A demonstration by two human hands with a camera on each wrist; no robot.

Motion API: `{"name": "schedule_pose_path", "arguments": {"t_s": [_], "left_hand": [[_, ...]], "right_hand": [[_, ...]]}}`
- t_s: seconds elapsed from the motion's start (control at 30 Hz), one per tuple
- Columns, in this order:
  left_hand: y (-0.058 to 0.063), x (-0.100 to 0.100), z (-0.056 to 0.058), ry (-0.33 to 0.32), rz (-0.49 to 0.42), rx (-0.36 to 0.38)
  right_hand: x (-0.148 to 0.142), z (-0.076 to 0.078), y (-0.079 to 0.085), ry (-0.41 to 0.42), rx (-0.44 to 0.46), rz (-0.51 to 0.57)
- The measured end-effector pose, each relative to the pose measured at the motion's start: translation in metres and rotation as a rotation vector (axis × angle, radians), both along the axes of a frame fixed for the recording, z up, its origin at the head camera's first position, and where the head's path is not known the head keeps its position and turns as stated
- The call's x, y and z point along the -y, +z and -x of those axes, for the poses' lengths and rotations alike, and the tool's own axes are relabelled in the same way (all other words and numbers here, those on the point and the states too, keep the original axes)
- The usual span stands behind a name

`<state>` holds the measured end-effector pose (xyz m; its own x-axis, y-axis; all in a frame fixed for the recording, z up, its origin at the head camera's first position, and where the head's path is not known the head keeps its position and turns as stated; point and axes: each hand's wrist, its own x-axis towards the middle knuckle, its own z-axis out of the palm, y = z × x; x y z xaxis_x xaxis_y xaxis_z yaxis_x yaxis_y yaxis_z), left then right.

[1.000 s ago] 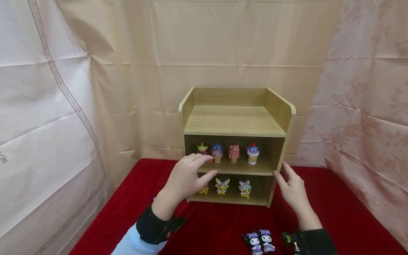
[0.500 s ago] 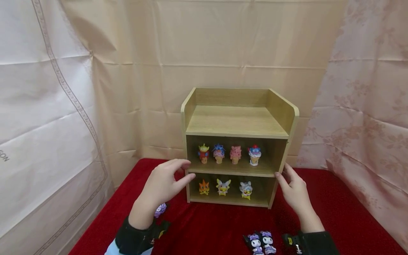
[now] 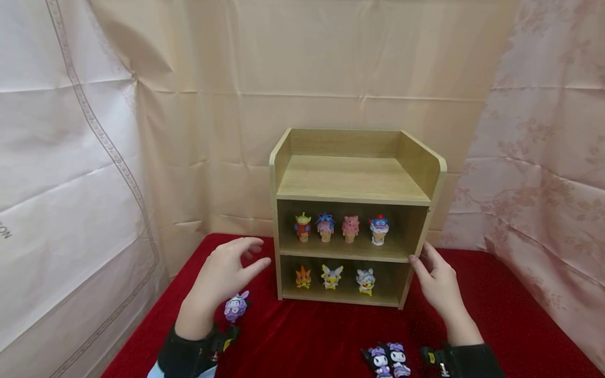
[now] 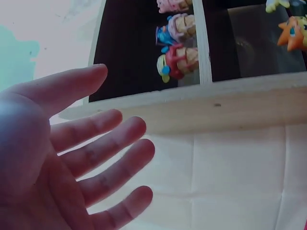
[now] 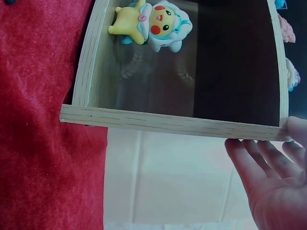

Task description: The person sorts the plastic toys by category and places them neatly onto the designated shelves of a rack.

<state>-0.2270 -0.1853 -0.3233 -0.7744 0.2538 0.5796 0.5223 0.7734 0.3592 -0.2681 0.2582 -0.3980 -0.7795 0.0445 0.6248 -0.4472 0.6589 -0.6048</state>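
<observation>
A light wooden shelf unit [image 3: 353,198] stands on a red cloth. My right hand [image 3: 437,281] holds its right side panel, with the thumb at the front edge and the fingers along the outer face. To the left of the unit my left hand [image 3: 222,273] hovers with nothing in it, fingers spread apart in the left wrist view. The middle tier carries several ice-cream-cone figurines, among them a pink one [image 3: 350,229]. Below them stand an orange-eared figurine [image 3: 303,277], a grey-and-yellow one [image 3: 332,277] and a white-hooded yellow one [image 5: 165,25].
One purple figurine [image 3: 235,307] lies on the red cloth [image 3: 302,341] beside my left wrist. Two black-and-purple figurines [image 3: 396,359] lie together near the front. A beige curtain [image 3: 331,63] hangs behind the shelf unit, with pale cloths at both sides.
My left hand has drawn back leftward from in front of the shelves, uncovering the leftmost figurines and the purple one on the cloth. My right hand stays at the side panel.
</observation>
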Motion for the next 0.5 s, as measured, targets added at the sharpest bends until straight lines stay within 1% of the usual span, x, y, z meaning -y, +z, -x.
{"name": "schedule_pose_path", "arguments": {"t_s": [0.33, 0.5], "left_hand": [[-0.006, 0.021, 0.009, 0.054, 0.056, 0.160], [-0.012, 0.029, 0.015, 0.061, 0.049, 0.279]], "right_hand": [[0.000, 0.000, 0.000, 0.004, 0.013, -0.004], [0.000, 0.000, 0.001, -0.002, 0.006, -0.002]]}}
